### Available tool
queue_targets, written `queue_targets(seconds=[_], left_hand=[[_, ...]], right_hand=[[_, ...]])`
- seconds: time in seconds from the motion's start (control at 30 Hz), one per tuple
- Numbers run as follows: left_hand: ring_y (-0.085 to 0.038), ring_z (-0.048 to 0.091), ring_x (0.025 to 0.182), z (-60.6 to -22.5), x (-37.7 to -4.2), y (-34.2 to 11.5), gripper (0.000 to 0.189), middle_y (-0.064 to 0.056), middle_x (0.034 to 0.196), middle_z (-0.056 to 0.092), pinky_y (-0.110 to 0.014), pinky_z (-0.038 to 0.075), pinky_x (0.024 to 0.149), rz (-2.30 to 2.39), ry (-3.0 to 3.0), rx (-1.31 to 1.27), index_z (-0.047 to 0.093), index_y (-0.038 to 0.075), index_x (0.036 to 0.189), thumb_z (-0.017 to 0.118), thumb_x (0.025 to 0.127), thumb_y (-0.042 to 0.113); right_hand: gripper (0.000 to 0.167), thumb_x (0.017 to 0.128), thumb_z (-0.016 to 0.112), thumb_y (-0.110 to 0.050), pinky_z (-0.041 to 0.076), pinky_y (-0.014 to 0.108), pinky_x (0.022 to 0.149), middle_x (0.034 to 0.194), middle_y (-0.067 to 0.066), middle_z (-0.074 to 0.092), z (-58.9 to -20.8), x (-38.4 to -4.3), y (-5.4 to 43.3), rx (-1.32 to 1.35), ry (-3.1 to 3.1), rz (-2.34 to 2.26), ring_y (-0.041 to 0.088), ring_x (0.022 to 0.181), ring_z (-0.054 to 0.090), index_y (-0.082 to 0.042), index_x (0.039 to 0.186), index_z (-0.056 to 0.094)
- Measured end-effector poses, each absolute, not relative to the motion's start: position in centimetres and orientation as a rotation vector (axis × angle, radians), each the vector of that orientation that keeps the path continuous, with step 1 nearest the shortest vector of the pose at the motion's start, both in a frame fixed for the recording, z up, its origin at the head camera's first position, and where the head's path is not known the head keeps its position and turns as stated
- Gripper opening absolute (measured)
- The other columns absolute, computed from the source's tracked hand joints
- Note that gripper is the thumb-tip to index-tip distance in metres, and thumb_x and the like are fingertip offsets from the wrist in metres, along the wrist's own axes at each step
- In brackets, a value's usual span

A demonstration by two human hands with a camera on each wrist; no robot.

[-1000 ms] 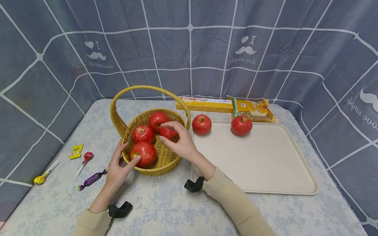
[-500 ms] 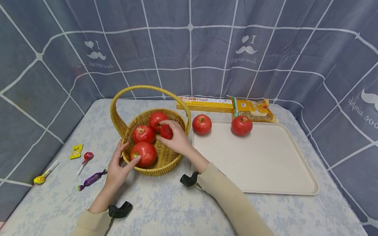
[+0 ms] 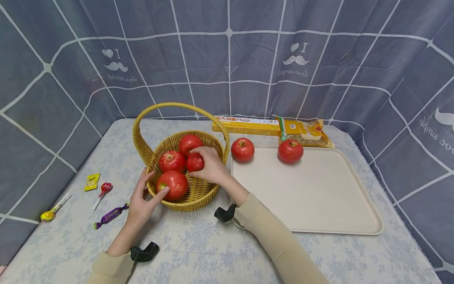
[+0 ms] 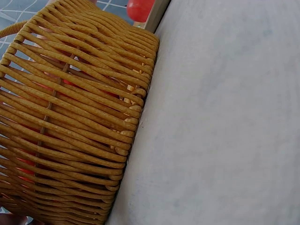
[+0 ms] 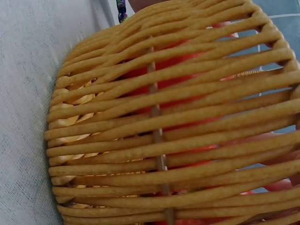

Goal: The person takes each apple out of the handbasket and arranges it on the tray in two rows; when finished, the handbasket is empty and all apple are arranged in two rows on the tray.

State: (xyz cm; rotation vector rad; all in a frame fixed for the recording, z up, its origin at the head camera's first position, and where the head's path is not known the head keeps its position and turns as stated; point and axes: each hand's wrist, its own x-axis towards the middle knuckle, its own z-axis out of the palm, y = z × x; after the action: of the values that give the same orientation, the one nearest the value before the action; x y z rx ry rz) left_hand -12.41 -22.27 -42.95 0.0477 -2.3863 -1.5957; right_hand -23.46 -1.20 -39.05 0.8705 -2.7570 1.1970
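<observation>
A wicker basket (image 3: 198, 192) with a tall arched handle stands left of centre in the head view. My left hand (image 3: 140, 206) grips its near left rim, fingers outside and thumb over the front apple (image 3: 173, 185). Inside the basket, my right hand (image 3: 213, 169) holds a red apple (image 3: 195, 162) between thumb and fingers. It sits close beside two more apples, one at the back (image 3: 190, 144) and one at the left (image 3: 172, 161). Both wrist views show mostly the woven basket wall (image 4: 79, 117), with red glimpsed through its gaps; the fingers are largely hidden there.
Right of the basket lies a cream tray (image 3: 319, 189), with two apples (image 3: 290, 151) at its far edge. Behind are a pasta box (image 3: 248, 126) and a pasta bag (image 3: 305, 133). Lollipops (image 3: 105, 188) and wrapped candies (image 3: 111, 215) lie on the left.
My right hand has moved left and slightly down into the basket with its apple, now next to the other apples. My left hand has stayed at the rim.
</observation>
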Motion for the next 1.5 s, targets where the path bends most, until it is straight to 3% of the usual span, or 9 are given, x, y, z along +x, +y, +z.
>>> queue_targets(seconds=[0.27, 0.47, 0.67, 0.83, 1.03, 1.17, 1.37, 1.5], left_hand=[[-0.024, 0.020, 0.139, -43.0, -12.5, -22.1, 0.066, -0.005, 0.156, 0.013, -0.008, 0.029, 0.093, -1.594, -2.395, 0.045, 0.038, 0.006, 0.143, 0.070, 0.086, 0.017], [-0.023, 0.020, 0.139, -43.0, -12.4, -22.1, 0.066, -0.005, 0.156, 0.013, -0.009, 0.029, 0.094, -1.600, -2.393, 0.049, 0.038, 0.006, 0.142, 0.070, 0.085, 0.017], [-0.024, 0.020, 0.139, -43.0, -12.3, -22.1, 0.067, -0.005, 0.156, 0.013, -0.008, 0.029, 0.092, -1.578, -2.409, 0.053, 0.038, 0.006, 0.143, 0.070, 0.085, 0.018], [-0.026, 0.020, 0.139, -43.0, -12.2, -22.2, 0.068, -0.006, 0.156, 0.012, -0.006, 0.029, 0.091, -1.568, -2.413, 0.049, 0.037, 0.006, 0.143, 0.070, 0.085, 0.017], [-0.025, 0.021, 0.139, -42.9, -12.3, -22.3, 0.068, -0.005, 0.156, 0.012, -0.005, 0.029, 0.090, -1.569, -2.409, 0.037, 0.037, 0.008, 0.144, 0.070, 0.085, 0.016], [-0.025, 0.020, 0.139, -43.0, -12.4, -22.3, 0.068, -0.005, 0.156, 0.012, -0.006, 0.029, 0.091, -1.585, -2.404, 0.044, 0.036, 0.008, 0.144, 0.070, 0.085, 0.016], [-0.024, 0.019, 0.139, -43.1, -12.5, -22.4, 0.069, -0.004, 0.156, 0.012, -0.007, 0.029, 0.091, -1.591, -2.412, 0.049, 0.035, 0.009, 0.145, 0.070, 0.085, 0.016], [-0.024, 0.019, 0.139, -43.1, -12.5, -22.3, 0.069, -0.004, 0.156, 0.012, -0.007, 0.029, 0.091, -1.590, -2.415, 0.059, 0.035, 0.009, 0.145, 0.070, 0.085, 0.016]], right_hand=[[0.054, 0.073, 0.081, -0.029, 0.031, 0.040, 0.103, 0.134, 0.000, 0.050, -39.0, -23.2, -1.2, 0.932, -2.853, 0.959, 0.022, 0.123, 0.041, -0.019, 0.122, 0.060], [0.050, 0.068, 0.084, -0.030, 0.042, 0.035, 0.089, 0.124, 0.000, 0.053, -39.2, -22.8, -0.9, 0.903, -2.822, 0.984, 0.022, 0.110, 0.042, -0.020, 0.113, 0.064], [0.046, 0.070, 0.081, -0.033, 0.043, 0.037, 0.090, 0.124, -0.002, 0.049, -39.4, -22.2, -0.3, 0.959, -2.650, 1.107, 0.020, 0.116, 0.039, -0.022, 0.112, 0.064], [0.040, 0.072, 0.078, -0.031, 0.043, 0.033, 0.091, 0.125, -0.002, 0.051, -38.6, -21.1, 0.8, 1.166, -2.332, 1.269, 0.014, 0.118, 0.040, -0.020, 0.110, 0.067], [0.042, 0.073, 0.077, -0.019, 0.044, 0.033, 0.092, 0.127, 0.007, 0.054, -35.9, -19.7, 2.8, 1.304, -2.004, 1.382, 0.018, 0.120, 0.044, -0.012, 0.113, 0.066], [0.041, 0.078, 0.075, -0.018, 0.047, 0.037, 0.089, 0.129, 0.012, 0.052, -34.2, -19.0, 5.0, 1.252, -1.952, 1.435, 0.021, 0.122, 0.045, -0.011, 0.117, 0.063], [0.046, 0.087, 0.064, -0.043, 0.046, 0.047, 0.089, 0.130, 0.011, 0.052, -32.5, -19.1, 9.8, 1.030, -1.936, 1.305, 0.026, 0.120, 0.047, -0.009, 0.118, 0.061], [0.041, 0.086, 0.070, -0.024, 0.043, 0.045, 0.090, 0.129, 0.015, 0.053, -31.7, -19.8, 13.4, 0.790, -1.895, 1.357, 0.022, 0.119, 0.047, -0.002, 0.119, 0.059]])
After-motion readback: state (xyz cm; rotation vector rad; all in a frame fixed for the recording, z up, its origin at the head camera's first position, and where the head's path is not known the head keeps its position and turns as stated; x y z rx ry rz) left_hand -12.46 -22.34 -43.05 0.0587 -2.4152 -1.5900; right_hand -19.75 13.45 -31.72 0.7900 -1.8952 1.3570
